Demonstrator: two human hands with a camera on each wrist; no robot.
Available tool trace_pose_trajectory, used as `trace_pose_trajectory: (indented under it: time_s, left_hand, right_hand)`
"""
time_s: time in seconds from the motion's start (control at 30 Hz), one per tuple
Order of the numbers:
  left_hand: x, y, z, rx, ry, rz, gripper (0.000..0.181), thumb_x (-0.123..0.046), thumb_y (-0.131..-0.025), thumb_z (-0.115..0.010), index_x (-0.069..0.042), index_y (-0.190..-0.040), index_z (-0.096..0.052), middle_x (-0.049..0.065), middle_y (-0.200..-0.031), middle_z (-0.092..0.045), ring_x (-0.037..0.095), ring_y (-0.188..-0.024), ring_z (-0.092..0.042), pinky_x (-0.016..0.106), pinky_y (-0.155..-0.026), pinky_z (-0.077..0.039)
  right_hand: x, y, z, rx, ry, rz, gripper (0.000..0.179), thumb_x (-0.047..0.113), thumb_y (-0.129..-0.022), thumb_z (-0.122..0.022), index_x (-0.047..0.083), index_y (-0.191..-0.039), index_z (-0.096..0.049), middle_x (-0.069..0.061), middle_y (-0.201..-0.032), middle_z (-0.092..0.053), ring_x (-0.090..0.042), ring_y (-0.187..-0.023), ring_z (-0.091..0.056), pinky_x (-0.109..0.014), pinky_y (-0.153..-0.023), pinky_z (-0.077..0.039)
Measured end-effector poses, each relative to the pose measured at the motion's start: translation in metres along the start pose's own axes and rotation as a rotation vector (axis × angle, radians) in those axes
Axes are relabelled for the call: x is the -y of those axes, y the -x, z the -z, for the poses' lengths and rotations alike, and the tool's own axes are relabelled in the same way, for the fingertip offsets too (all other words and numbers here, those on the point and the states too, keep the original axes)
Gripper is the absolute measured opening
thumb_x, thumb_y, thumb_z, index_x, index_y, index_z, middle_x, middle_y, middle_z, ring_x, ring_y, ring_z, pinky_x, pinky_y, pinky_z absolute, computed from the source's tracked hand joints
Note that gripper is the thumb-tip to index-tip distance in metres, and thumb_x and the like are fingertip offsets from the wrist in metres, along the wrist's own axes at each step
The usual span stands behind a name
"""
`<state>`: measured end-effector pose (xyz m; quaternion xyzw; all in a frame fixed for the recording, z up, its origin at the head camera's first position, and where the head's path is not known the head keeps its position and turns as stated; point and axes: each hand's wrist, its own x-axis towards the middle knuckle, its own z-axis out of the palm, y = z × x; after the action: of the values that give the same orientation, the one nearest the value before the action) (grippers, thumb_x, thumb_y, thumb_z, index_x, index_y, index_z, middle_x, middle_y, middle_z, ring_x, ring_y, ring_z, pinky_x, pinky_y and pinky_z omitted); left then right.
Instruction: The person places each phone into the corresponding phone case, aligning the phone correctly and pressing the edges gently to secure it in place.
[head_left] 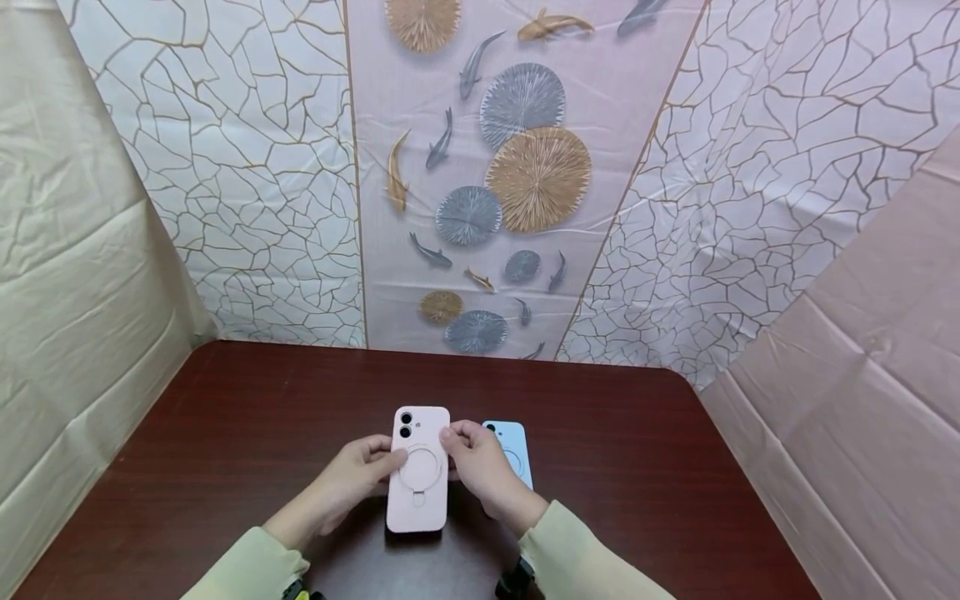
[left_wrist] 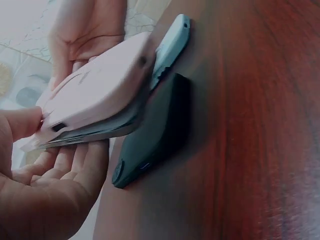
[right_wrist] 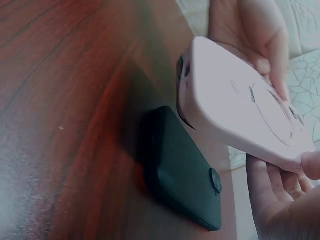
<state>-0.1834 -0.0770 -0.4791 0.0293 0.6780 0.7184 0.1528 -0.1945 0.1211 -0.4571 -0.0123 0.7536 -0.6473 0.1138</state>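
A pale pink phone case (head_left: 418, 512) with a ring on its back and camera openings at the top is raised over the table between both hands. My left hand (head_left: 348, 479) pinches its left edge, thumb on the back and fingers beneath. On the opposite edge, my right hand (head_left: 487, 471) grips near the top. In the left wrist view, a grey slab (left_wrist: 107, 130), seemingly a phone, sits under the pink case, with a gap along one edge. Below lies a black phone or phone case (right_wrist: 185, 165) on the table, mostly hidden in the head view.
A light blue phone case (head_left: 516, 437) lies on the dark red-brown table (head_left: 225, 450), just beyond my right hand, which partly covers it. Patterned cloth (head_left: 277, 167) hangs at the back, and plain cloth lines both sides.
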Motion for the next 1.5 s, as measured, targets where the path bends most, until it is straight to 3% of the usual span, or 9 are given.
trace_pose_trajectory:
  time_s: [0.13, 0.4, 0.67, 1.5]
  left_hand:
    - [0.0038, 0.0027, -0.0009, 0.06, -0.017, -0.008, 0.041, -0.021, -0.097, -0.06, 0.012, -0.121, -0.051, 0.015, -0.101, -0.067, 0.025, -0.089, -0.067, 0.042, -0.077, -0.055]
    - [0.0011, 0.0039, -0.0034, 0.021, -0.04, -0.025, 0.039, -0.019, -0.096, -0.061, 0.012, -0.119, -0.053, 0.017, -0.101, -0.067, 0.025, -0.09, -0.067, 0.041, -0.078, -0.055]
    - [-0.0004, 0.0045, -0.0042, -0.053, 0.0, -0.029, 0.038, -0.016, -0.094, -0.065, 0.012, -0.117, -0.054, 0.017, -0.101, -0.068, 0.023, -0.088, -0.066, 0.037, -0.075, -0.056]
    - [0.0017, 0.0031, -0.0044, -0.113, 0.01, -0.033, 0.024, -0.01, -0.092, -0.066, 0.008, -0.107, -0.06, 0.012, -0.092, -0.068, 0.019, -0.078, -0.064, 0.032, -0.067, -0.055]
  right_hand:
    - [0.0027, -0.0016, 0.001, -0.041, -0.021, 0.013, 0.025, 0.023, -0.102, -0.052, 0.0, -0.107, -0.061, -0.009, -0.09, -0.07, -0.02, -0.075, -0.068, -0.037, -0.069, -0.057]
    - [0.0017, -0.0025, 0.0016, -0.035, -0.05, 0.012, 0.026, 0.022, -0.102, -0.052, -0.002, -0.107, -0.06, -0.01, -0.091, -0.07, -0.02, -0.077, -0.068, -0.039, -0.071, -0.057]
    - [0.0024, -0.0028, 0.0016, -0.019, -0.07, -0.001, 0.027, 0.026, -0.102, -0.052, 0.001, -0.109, -0.06, -0.009, -0.096, -0.07, -0.018, -0.083, -0.067, -0.036, -0.073, -0.057]
    - [0.0048, -0.0024, 0.0013, 0.027, -0.06, -0.046, 0.03, 0.031, -0.102, -0.052, 0.003, -0.108, -0.059, -0.009, -0.093, -0.068, -0.02, -0.084, -0.065, -0.036, -0.074, -0.056]
